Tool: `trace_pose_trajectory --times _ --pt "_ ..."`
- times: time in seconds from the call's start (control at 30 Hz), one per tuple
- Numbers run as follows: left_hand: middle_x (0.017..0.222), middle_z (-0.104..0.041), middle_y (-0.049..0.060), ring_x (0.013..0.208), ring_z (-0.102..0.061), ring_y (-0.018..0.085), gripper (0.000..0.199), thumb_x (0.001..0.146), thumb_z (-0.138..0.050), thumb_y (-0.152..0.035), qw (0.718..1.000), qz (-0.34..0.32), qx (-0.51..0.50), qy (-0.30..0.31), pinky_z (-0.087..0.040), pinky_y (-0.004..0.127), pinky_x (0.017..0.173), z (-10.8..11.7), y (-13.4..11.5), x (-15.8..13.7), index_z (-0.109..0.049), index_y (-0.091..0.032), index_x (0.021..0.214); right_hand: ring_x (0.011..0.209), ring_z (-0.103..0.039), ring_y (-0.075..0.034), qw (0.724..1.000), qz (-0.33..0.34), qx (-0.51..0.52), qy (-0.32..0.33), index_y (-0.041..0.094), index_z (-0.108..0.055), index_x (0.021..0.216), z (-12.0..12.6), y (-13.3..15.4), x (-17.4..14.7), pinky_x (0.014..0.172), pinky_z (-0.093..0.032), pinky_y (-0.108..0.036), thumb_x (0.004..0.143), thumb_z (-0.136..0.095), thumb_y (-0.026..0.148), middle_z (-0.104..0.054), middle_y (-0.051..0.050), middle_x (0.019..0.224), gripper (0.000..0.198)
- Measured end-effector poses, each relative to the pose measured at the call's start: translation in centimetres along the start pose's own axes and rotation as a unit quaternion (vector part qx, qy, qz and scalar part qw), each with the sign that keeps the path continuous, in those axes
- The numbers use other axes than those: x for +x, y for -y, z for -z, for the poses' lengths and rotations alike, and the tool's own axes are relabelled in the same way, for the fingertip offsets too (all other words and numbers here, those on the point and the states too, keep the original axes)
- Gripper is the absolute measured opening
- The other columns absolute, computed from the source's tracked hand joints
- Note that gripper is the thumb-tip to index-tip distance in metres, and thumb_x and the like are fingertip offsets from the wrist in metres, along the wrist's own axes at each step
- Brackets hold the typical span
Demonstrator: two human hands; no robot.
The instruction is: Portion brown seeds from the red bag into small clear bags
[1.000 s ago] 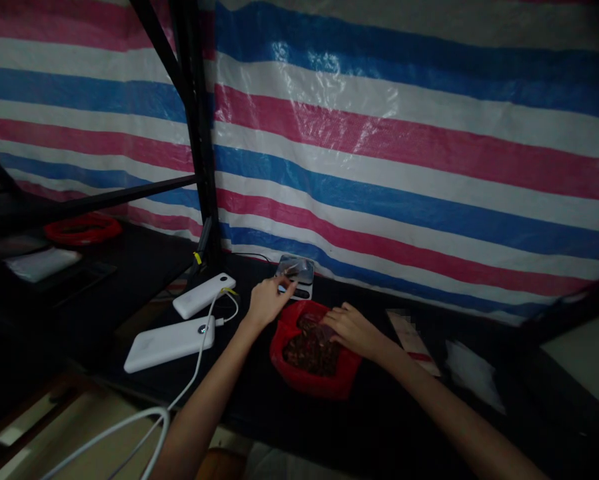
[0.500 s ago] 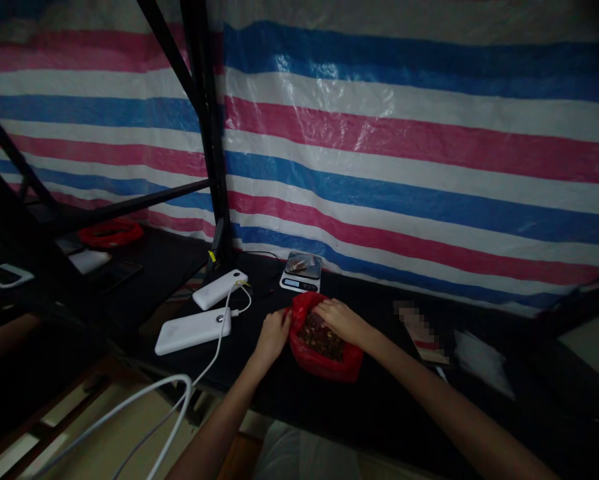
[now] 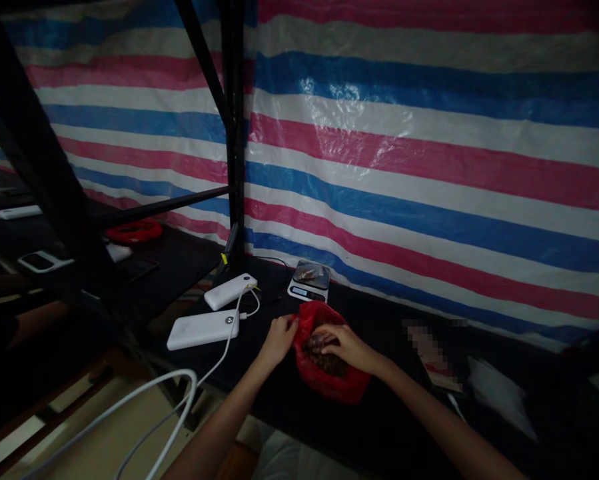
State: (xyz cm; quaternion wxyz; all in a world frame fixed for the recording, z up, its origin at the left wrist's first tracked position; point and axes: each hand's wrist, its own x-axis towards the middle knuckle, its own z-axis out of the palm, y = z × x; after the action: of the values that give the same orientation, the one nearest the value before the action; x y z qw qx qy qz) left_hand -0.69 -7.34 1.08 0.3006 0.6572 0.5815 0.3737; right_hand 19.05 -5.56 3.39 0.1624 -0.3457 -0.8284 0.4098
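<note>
A red plastic bag (image 3: 346, 387) stands with its mouth open on the black table, small dried brown pieces (image 3: 329, 363) inside it. My left hand (image 3: 280, 340) pinches the left rim of this bag. Over the bag's mouth, my right hand (image 3: 346, 343) reaches in with curled fingers, thumb apart from the forefinger. Something shiny and partly see-through lies at those fingertips, too dim to name. Just behind the bag is a small digital scale (image 3: 306, 293), carrying a clear packet (image 3: 310, 272) with brownish contents.
Two white power banks (image 3: 202, 331) with a white cable (image 3: 224, 353) lie left of my hands. To the right are a partly blurred phone-like object (image 3: 442, 373) and clear plastic bags (image 3: 502, 393). A black metal post (image 3: 236, 133) rises at the back. Another person's arm (image 3: 39, 323) shows at far left.
The view has shifted, so everything sits a little further right and lower. My right hand's fingers, flatter over the bag before, are now bent down into it. My left hand keeps hold of the rim.
</note>
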Motion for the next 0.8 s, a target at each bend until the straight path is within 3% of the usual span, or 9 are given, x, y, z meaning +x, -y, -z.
trace_pose_trajectory --times 0.17,0.27,0.37,0.47,0.53,0.67,0.8 --pt "0.072 -0.064 0.005 0.069 -0.058 0.019 0.034 0.082 -0.039 -0.043 0.987 -0.009 0.163 -0.008 -0.036 0.024 0.059 3.3 -0.4 -0.9 -0.062 -0.018 0.08 0.092 -0.058 -0.018 0.991 0.002 0.132 -0.035 0.018 -0.056 0.101 1.4 0.2 -0.8 0.085 -0.044 -0.034 0.07 -0.061 0.022 -0.062 -0.006 0.101 0.032" --pt "0.074 -0.064 0.003 0.069 -0.059 0.017 0.034 0.081 -0.039 -0.048 0.984 -0.027 0.171 -0.038 -0.037 0.024 0.061 5.4 -1.3 0.2 -0.059 -0.02 0.083 0.097 -0.057 -0.019 0.986 0.006 0.154 -0.06 0.018 -0.055 0.103 3.0 0.2 -1.2 0.088 -0.042 -0.036 0.072 -0.061 0.027 -0.061 -0.007 0.105 0.032" --pt "0.084 -0.062 0.003 0.078 -0.058 0.015 0.027 0.083 -0.04 -0.04 0.984 -0.076 0.144 -0.076 -0.04 0.024 0.071 6.0 -2.1 3.4 -0.057 -0.02 0.089 0.098 -0.056 -0.02 0.986 0.009 0.139 -0.092 0.019 -0.054 0.104 4.7 -0.2 -1.0 0.089 -0.041 -0.038 0.072 -0.06 0.031 -0.06 -0.008 0.107 0.034" --pt "0.103 -0.057 0.005 0.101 -0.05 0.018 0.024 0.081 -0.047 -0.033 0.974 -0.168 0.13 -0.085 -0.036 0.028 0.088 4.6 -2.3 8.2 -0.055 -0.019 0.098 0.098 -0.057 -0.021 0.987 0.003 0.087 -0.131 0.018 -0.054 0.105 6.4 -1.0 -0.2 0.087 -0.042 -0.04 0.072 -0.061 0.033 -0.06 -0.01 0.108 0.037" --pt "0.114 -0.052 0.008 0.11 -0.044 0.02 0.036 0.075 -0.055 -0.034 0.964 -0.226 0.132 -0.04 -0.032 0.031 0.095 2.9 -2.1 11.7 -0.051 -0.018 0.107 0.096 -0.057 -0.021 0.988 0.0 0.042 -0.149 0.017 -0.055 0.105 7.7 -1.5 0.8 0.085 -0.043 -0.04 0.071 -0.061 0.034 -0.061 -0.01 0.107 0.038" --pt "0.122 -0.046 0.016 0.116 -0.04 0.027 0.061 0.058 -0.072 -0.032 0.969 -0.195 0.144 0.047 -0.029 0.035 0.098 -0.5 -1.4 17.5 -0.05 -0.012 0.111 0.091 -0.06 -0.019 0.981 -0.006 -0.063 -0.186 0.016 -0.055 0.103 10.5 -2.7 3.5 0.08 -0.046 -0.036 0.072 -0.059 0.033 -0.064 -0.008 0.101 0.035" --pt "0.103 -0.06 0.014 0.101 -0.053 0.026 0.045 0.056 -0.072 -0.027 0.973 -0.179 0.128 0.062 -0.038 0.032 0.087 -2.0 -0.7 20.3 -0.06 -0.014 0.097 0.087 -0.061 -0.016 0.946 -0.017 -0.244 -0.214 0.016 -0.054 0.102 12.9 -4.1 6.5 0.075 -0.047 -0.029 0.076 -0.056 0.029 -0.065 -0.007 0.099 0.029"
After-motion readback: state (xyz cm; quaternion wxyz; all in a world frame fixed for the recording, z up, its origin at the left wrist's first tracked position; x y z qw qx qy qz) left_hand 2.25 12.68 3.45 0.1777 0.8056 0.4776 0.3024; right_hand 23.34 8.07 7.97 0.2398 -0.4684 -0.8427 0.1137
